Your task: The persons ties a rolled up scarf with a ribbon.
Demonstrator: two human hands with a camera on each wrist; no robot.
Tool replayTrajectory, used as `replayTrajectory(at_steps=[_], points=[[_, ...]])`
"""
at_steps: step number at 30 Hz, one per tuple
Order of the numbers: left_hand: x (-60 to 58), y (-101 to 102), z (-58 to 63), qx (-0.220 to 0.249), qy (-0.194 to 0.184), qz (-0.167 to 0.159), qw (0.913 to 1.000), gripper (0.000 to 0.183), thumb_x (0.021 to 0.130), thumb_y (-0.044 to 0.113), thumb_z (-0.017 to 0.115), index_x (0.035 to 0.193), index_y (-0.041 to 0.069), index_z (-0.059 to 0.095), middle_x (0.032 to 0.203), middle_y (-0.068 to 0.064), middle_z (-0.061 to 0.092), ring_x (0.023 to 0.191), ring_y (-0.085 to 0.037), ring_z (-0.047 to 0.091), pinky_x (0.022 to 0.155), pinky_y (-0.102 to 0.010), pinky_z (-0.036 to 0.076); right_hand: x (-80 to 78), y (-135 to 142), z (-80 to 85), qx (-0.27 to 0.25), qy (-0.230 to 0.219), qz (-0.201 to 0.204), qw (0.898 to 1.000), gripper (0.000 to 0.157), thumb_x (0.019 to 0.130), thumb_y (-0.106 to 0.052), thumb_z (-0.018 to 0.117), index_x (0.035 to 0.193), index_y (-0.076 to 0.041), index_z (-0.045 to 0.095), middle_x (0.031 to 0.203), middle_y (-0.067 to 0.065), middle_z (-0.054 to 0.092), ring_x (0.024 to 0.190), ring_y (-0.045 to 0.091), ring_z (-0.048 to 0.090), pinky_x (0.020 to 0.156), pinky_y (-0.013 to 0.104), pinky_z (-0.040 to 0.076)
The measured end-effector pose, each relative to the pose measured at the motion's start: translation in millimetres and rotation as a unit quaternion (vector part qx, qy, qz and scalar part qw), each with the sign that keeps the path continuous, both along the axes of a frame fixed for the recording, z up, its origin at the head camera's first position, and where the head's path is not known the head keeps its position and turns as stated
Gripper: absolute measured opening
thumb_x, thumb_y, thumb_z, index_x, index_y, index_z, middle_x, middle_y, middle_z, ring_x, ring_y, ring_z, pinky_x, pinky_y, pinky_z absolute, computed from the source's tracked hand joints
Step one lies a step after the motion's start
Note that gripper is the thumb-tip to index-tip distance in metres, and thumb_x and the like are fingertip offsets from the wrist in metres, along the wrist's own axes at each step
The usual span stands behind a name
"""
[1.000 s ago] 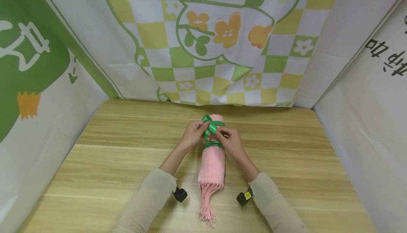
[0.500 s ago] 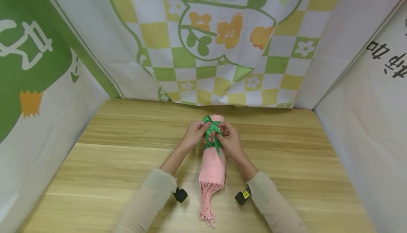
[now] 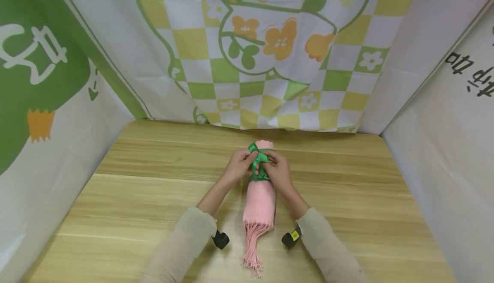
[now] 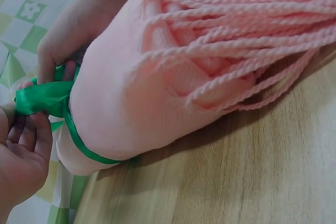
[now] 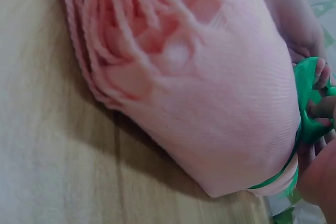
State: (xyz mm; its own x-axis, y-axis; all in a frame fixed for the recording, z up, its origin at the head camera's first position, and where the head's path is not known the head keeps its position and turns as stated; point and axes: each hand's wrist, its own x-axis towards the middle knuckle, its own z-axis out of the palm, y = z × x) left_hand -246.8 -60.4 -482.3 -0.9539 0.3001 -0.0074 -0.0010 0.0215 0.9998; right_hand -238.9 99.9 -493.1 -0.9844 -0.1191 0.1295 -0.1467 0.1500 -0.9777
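A rolled pink scarf lies lengthwise on the table, its twisted fringe toward the person. Round its upper half runs a green satin ribbon, looped on top. My left hand pinches a ribbon loop between thumb and fingers at the scarf's left side; the left wrist view shows this loop held up from the roll. From the right, my right hand pinches another part of the ribbon. The right wrist view shows ribbon among the fingers. The knot itself is mostly hidden by the fingers.
The wooden table spreads out on both sides of the scarf. A checked, flower-printed cloth hangs behind the back edge, and printed white panels stand at the sides. Black wrist cameras hang under both forearms.
A ribbon end that hung down over the scarf half a second ago is drawn up near the right fingers. Both hands stay at the ribbon, now slightly closer together.
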Motion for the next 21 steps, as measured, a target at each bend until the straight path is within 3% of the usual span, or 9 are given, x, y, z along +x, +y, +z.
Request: replayTrajectory(at_steps=[3, 7, 12, 16, 18, 21], points=[[0.2, 0, -1.2, 0.0, -0.005, 0.008, 1.0, 0.036, 0.107, 0.019, 0.046, 0.09, -0.007, 0.062, 0.066, 0.001, 0.06, 0.057, -0.009, 0.06, 0.057, -0.023, 0.052, 0.7, 2, -4.6, -0.045, 0.005, 0.021, 0.999, 0.041, 0.092, 0.006, 0.061, 0.132, 0.0, 0.06, 0.127, 0.024, 0.065, 0.084, 0.002, 0.071, 0.068, 0.016, 0.056], [0.6, 0, -3.6, 0.004, -0.01, 0.02, 0.9997, 0.036, 0.107, 0.018, 0.046, 0.093, -0.011, 0.062, 0.066, 0.003, 0.061, 0.057, -0.008, 0.06, 0.057, -0.02, 0.052, 2.4, 2, -6.1, -0.135, 0.022, 0.054, 0.989, 0.043, 0.1, -0.003, 0.055, 0.142, 0.002, 0.048, 0.14, 0.025, 0.056, 0.08, -0.004, 0.064, 0.066, 0.011, 0.05], [3.2, 3, -5.7, 0.02, -0.016, 0.021, 0.9994, 0.037, 0.107, 0.018, 0.045, 0.09, -0.01, 0.061, 0.065, 0.002, 0.062, 0.057, -0.009, 0.06, 0.058, -0.021, 0.054, 3.4, -2, -2.2, -0.248, -0.016, 0.002, 0.969, 0.037, 0.104, -0.008, 0.048, 0.14, 0.0, 0.043, 0.135, 0.014, 0.062, 0.058, -0.001, 0.049, 0.05, 0.012, 0.04], [4.7, 6, -8.6, 0.029, -0.015, 0.027, 0.9991, 0.039, 0.107, 0.018, 0.046, 0.084, -0.009, 0.06, 0.062, 0.001, 0.061, 0.057, -0.009, 0.059, 0.056, -0.02, 0.051, 1.5, -7, 1.8, -0.321, -0.074, -0.048, 0.943, 0.013, 0.105, -0.007, 0.046, 0.109, -0.011, 0.034, 0.136, 0.011, 0.063, 0.048, 0.001, 0.042, 0.043, 0.013, 0.033], [5.3, 7, -9.4, 0.03, -0.015, 0.031, 0.999, 0.038, 0.107, 0.018, 0.046, 0.083, -0.009, 0.059, 0.062, 0.0, 0.061, 0.056, -0.009, 0.059, 0.055, -0.02, 0.05, -0.4, -9, 4.0, -0.362, -0.099, -0.059, 0.925, 0.023, 0.106, -0.01, 0.045, 0.097, -0.016, 0.025, 0.142, 0.015, 0.059, 0.046, 0.001, 0.04, 0.041, 0.013, 0.031], [5.6, 8, -10.3, 0.031, -0.017, 0.031, 0.9989, 0.038, 0.107, 0.018, 0.047, 0.085, -0.01, 0.06, 0.065, 0.0, 0.061, 0.057, -0.009, 0.059, 0.056, -0.02, 0.05, -2.6, -9, 6.5, -0.424, -0.13, -0.056, 0.895, 0.026, 0.106, -0.012, 0.045, 0.093, -0.019, 0.022, 0.149, 0.016, 0.051, 0.044, 0.001, 0.039, 0.043, 0.013, 0.032]])
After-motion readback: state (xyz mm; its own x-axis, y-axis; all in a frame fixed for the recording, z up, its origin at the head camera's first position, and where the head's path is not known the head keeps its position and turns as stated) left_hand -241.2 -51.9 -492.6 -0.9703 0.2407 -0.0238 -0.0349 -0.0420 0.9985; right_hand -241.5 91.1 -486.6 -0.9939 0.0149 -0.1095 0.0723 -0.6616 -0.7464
